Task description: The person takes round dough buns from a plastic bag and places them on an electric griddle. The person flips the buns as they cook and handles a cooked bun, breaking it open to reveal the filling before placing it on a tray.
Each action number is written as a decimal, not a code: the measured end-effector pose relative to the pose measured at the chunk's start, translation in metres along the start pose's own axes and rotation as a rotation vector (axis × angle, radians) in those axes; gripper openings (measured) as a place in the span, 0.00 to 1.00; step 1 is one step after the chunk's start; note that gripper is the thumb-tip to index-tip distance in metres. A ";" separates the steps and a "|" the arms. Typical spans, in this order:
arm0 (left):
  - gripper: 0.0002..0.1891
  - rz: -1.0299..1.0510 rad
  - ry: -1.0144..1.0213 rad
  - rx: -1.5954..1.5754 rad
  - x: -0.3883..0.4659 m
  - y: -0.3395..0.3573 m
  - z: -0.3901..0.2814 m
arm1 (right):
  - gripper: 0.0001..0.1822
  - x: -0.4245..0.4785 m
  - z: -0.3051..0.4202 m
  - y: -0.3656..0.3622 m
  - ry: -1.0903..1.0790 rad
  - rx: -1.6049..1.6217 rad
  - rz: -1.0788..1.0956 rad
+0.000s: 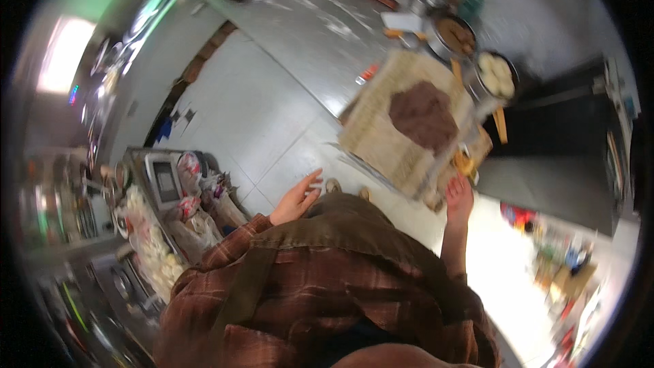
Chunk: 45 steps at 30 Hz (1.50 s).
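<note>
My left hand (299, 198) is held over the tiled floor in front of my apron, fingers apart and holding nothing. On the right, my right hand (460, 195) hangs beside the counter corner, just below a small yellow item (464, 163); blur hides whether its fingers touch or hold anything. Ahead of it a brown cloth (424, 116) lies crumpled on a beige board or mat (375, 135). Behind that stand a metal pot with brown contents (453, 36) and a metal pot of pale rounded pieces (495, 75).
A long metal counter (311, 20) runs ahead, with a small red-and-white item (367, 74). A dark flat surface (546, 163) is at right. Plastic bags (199, 230) and a scale-like device (164, 180) stand at left, near pale pieces in plastic (148, 240). Tiled floor (245, 107) lies between.
</note>
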<state>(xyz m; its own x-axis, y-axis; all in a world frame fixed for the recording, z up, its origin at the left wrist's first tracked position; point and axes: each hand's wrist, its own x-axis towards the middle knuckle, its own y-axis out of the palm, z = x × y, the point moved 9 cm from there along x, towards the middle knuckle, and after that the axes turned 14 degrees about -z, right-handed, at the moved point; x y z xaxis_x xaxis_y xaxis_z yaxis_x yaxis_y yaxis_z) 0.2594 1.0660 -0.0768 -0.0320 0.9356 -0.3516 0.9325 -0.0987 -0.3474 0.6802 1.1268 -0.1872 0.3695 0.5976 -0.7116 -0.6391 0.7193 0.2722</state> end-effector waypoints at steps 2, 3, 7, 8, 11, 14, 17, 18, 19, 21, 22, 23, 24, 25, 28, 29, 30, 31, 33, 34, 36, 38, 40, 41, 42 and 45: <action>0.26 -0.003 -0.086 0.020 -0.011 -0.018 0.049 | 0.18 -0.039 0.017 0.061 -0.065 -0.105 0.118; 0.27 -0.009 -0.181 -0.031 -0.019 -0.027 0.067 | 0.17 -0.061 0.020 0.099 -0.100 -0.164 0.233; 0.33 -0.120 -0.526 -0.335 -0.064 -0.043 0.185 | 0.16 -0.155 -0.043 0.231 -0.213 -0.545 0.715; 0.32 -0.131 -0.560 -0.379 -0.077 -0.055 0.202 | 0.17 -0.171 -0.077 0.253 -0.183 -0.642 0.853; 0.31 -0.105 -0.575 -0.413 -0.106 -0.099 0.232 | 0.21 -0.212 -0.195 0.281 -0.474 -0.976 1.332; 0.30 -0.196 -0.598 -0.448 -0.146 -0.151 0.266 | 0.23 -0.228 -0.305 0.281 -0.370 -1.326 1.719; 0.28 -0.263 -0.550 -0.512 -0.157 -0.184 0.300 | 0.24 -0.214 -0.368 0.303 -0.069 -1.375 1.792; 0.28 -0.301 -0.542 -0.514 -0.164 -0.200 0.309 | 0.24 -0.224 -0.390 0.310 0.040 -1.334 1.810; 0.27 -0.333 -0.532 -0.515 -0.169 -0.215 0.315 | 0.24 -0.231 -0.406 0.320 -0.009 -1.340 1.875; 0.26 -0.383 -0.501 -0.549 -0.172 -0.237 0.328 | 0.25 -0.254 -0.415 0.361 -0.132 -1.365 1.995; 0.26 -0.417 -0.501 -0.566 -0.177 -0.248 0.333 | 0.25 -0.269 -0.425 0.374 -0.034 -1.469 1.969; 0.26 -0.452 -0.495 -0.585 -0.182 -0.259 0.336 | 0.25 -0.276 -0.443 0.389 -0.005 -1.423 2.044; 0.25 -0.481 -0.493 -0.610 -0.186 -0.263 0.339 | 0.26 -0.275 -0.458 0.392 0.033 -1.377 2.106; 0.25 -0.503 -0.493 -0.633 -0.189 -0.272 0.342 | 0.26 -0.282 -0.468 0.404 0.071 -1.324 2.156; 0.23 -0.571 -0.497 -0.720 -0.195 -0.277 0.347 | 0.26 -0.309 -0.479 0.441 0.220 -1.494 2.123; 0.23 -0.582 -0.486 -0.738 -0.192 -0.288 0.348 | 0.26 -0.330 -0.482 0.459 0.262 -1.549 2.097; 0.23 -0.593 -0.467 -0.760 -0.183 -0.293 0.349 | 0.26 -0.336 -0.477 0.475 0.297 -1.612 2.075; 0.22 -0.608 -0.453 -0.782 -0.176 -0.295 0.348 | 0.26 -0.333 -0.478 0.490 0.330 -1.674 2.048; 0.21 -0.624 -0.413 -0.804 -0.155 -0.314 0.348 | 0.26 -0.317 -0.500 0.516 0.396 -1.676 2.075; 0.21 -0.638 -0.395 -0.801 -0.145 -0.326 0.348 | 0.25 -0.326 -0.503 0.539 0.421 -1.691 2.053; 0.20 -0.655 -0.353 -0.793 -0.120 -0.352 0.347 | 0.26 -0.335 -0.511 0.583 0.429 -1.754 1.974; 0.19 -0.686 -0.311 -0.783 -0.097 -0.378 0.345 | 0.27 -0.316 -0.526 0.625 0.429 -1.766 1.902; 0.18 -0.719 -0.287 -0.756 -0.078 -0.405 0.341 | 0.28 -0.312 -0.535 0.672 0.379 -1.760 1.810; 0.18 -0.739 -0.272 -0.740 -0.069 -0.420 0.341 | 0.28 -0.310 -0.536 0.696 0.336 -1.752 1.754; 0.17 -0.763 -0.258 -0.726 -0.061 -0.436 0.340 | 0.28 -0.310 -0.538 0.724 0.283 -1.739 1.698; 0.16 -0.840 -0.243 -0.634 -0.054 -0.479 0.346 | 0.28 -0.309 -0.554 0.778 0.290 -1.662 1.683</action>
<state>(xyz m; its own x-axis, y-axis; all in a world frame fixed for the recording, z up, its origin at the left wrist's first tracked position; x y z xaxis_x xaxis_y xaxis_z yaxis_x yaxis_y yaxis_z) -0.3104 0.9453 -0.1920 -0.7534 0.5232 -0.3983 0.5934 0.8020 -0.0690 -0.3053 1.3056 -0.1143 -0.8048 -0.0183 -0.5932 -0.0100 -0.9990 0.0444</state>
